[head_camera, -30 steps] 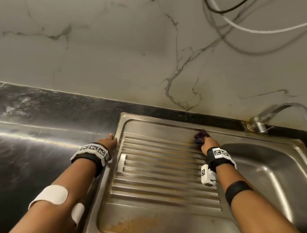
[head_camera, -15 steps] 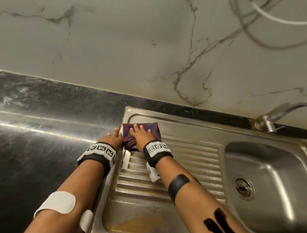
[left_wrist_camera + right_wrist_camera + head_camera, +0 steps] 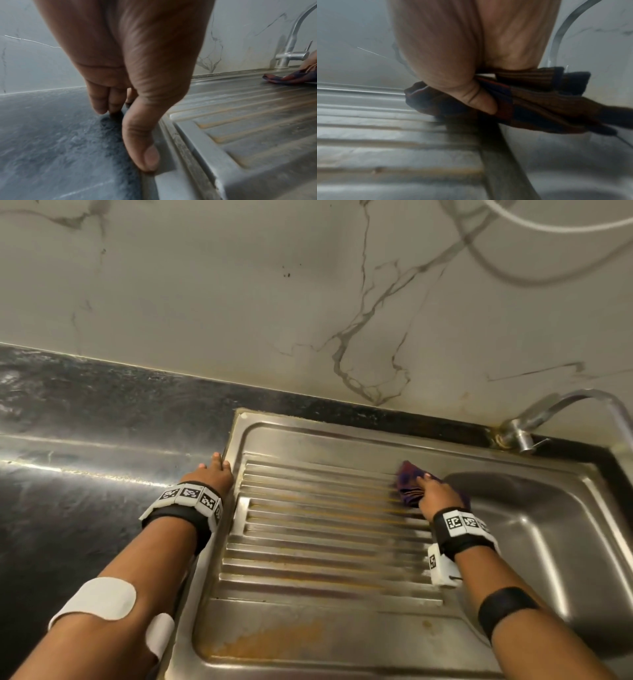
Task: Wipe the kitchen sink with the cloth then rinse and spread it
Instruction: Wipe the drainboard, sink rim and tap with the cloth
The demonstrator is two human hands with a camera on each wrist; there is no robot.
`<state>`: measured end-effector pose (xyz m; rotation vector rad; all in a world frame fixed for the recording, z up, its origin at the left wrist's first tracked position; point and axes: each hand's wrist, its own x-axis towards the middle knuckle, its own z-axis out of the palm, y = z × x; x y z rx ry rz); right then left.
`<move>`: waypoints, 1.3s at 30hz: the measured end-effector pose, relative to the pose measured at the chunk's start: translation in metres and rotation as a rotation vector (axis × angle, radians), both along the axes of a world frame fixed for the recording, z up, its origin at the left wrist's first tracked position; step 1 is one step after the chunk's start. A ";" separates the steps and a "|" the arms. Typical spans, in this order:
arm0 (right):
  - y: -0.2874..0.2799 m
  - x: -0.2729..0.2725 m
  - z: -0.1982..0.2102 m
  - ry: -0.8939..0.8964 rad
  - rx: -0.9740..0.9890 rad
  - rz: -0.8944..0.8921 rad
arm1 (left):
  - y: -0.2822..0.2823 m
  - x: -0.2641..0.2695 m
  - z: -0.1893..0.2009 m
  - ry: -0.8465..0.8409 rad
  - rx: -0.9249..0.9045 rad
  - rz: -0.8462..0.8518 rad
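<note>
A steel sink fills the head view, with a ribbed drainboard (image 3: 325,525) and a basin (image 3: 548,525) to its right. The purple and dark striped cloth (image 3: 407,477) lies bunched at the drainboard's back right end, beside the basin's edge. My right hand (image 3: 433,494) is on top of it and grips it. In the right wrist view the thumb (image 3: 479,102) pinches into the cloth (image 3: 539,105), and the other fingers are hidden. My left hand (image 3: 214,474) rests open, fingertips on the dark counter, thumb (image 3: 149,159) on the sink's left rim. The cloth (image 3: 288,78) shows far right there.
A steel tap (image 3: 520,433) stands behind the basin against the marbled wall. Black stone counter (image 3: 85,508) stretches left of the sink. Brown stains mark the drainboard's front strip (image 3: 267,642). Cables (image 3: 548,224) hang on the wall at the upper right.
My right hand swept the cloth left to the drainboard's back left corner, then back right to the basin's edge, where it is now bunched. The left hand stayed on the rim.
</note>
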<state>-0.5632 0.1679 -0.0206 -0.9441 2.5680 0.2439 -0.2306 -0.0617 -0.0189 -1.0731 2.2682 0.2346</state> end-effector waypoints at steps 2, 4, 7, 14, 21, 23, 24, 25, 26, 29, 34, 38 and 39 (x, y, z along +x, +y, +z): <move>-0.004 -0.001 0.002 0.033 0.031 -0.022 | 0.000 -0.001 -0.001 0.012 0.010 0.023; -0.014 0.010 0.001 0.068 0.051 -0.017 | -0.001 -0.002 -0.001 0.031 0.017 0.049; -0.032 0.034 -0.001 0.091 0.023 0.023 | -0.004 -0.003 -0.007 0.041 0.037 0.120; -0.083 0.105 -0.005 0.004 -0.079 0.191 | -0.008 0.000 -0.012 0.073 -0.022 0.157; -0.127 0.157 -0.019 -0.082 -0.139 0.342 | 0.000 0.000 -0.002 0.056 -0.004 0.055; -0.137 0.165 -0.022 -0.121 -0.143 0.416 | -0.001 -0.001 -0.003 0.051 0.011 0.076; -0.141 0.169 -0.024 -0.137 -0.143 0.454 | -0.001 -0.002 -0.003 0.055 0.027 0.094; -0.147 0.174 -0.025 -0.147 -0.143 0.492 | -0.001 -0.002 -0.004 0.062 0.027 0.107; -0.152 0.178 -0.027 -0.151 -0.144 0.528 | -0.001 -0.003 -0.004 0.062 0.010 0.111; -0.169 0.186 -0.031 -0.141 -0.132 0.604 | -0.001 -0.007 -0.001 0.047 -0.004 0.127; -0.179 0.170 -0.025 -0.148 -0.154 0.584 | -0.002 -0.007 0.002 0.042 0.043 0.112; -0.161 0.125 -0.020 -0.164 -0.159 0.458 | -0.003 -0.006 -0.001 0.035 0.015 0.087; -0.152 0.112 -0.019 -0.168 -0.151 0.424 | -0.003 -0.006 -0.002 0.030 0.005 0.090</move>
